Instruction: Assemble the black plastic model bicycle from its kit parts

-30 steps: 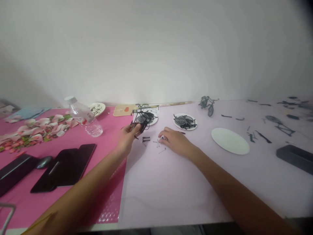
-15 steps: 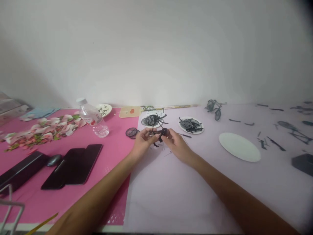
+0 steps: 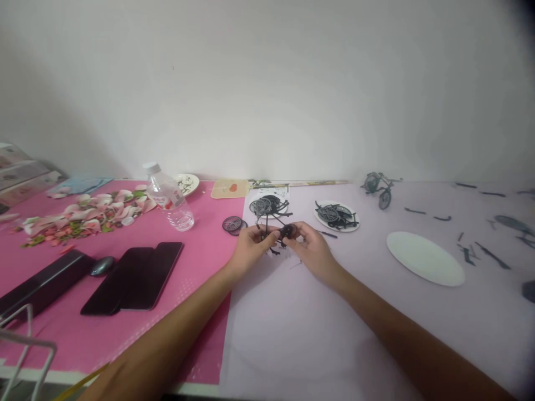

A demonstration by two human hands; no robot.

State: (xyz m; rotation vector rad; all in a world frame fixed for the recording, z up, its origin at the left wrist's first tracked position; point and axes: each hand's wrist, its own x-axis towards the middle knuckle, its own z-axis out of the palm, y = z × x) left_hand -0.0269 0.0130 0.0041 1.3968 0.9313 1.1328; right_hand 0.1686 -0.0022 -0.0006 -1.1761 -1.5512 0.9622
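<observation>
So, my left hand [image 3: 252, 249] and right hand [image 3: 312, 249] are together, fingertips pinched on one black model bicycle frame [image 3: 287, 231], mid-scene above the pale sheet [image 3: 288, 334]; two-sided grip probably steadies such a thin piece. Two spoked wheels [image 3: 232, 224] overlap just left, presumably for easy reach. Far right, a white plate [image 3: 341, 204] likely stops loose parts [image 3: 329, 214] scattering.

Left hand [image 3: 252, 246] and right hand [image 3: 313, 248] close together, pinching

Fingertips nearly meet, just below mid-view. Each thumb [image 3: 271, 239] presses toward curled fingers [image 3: 304, 228]. Wrists [image 3: 231, 271] roughly straight. Left forearm [image 3: 179, 326] slants up and rightward, right forearm [image 3: 393, 323] up and leftward; a wedge, widest at the body. Both forearms bare, held low.
</observation>
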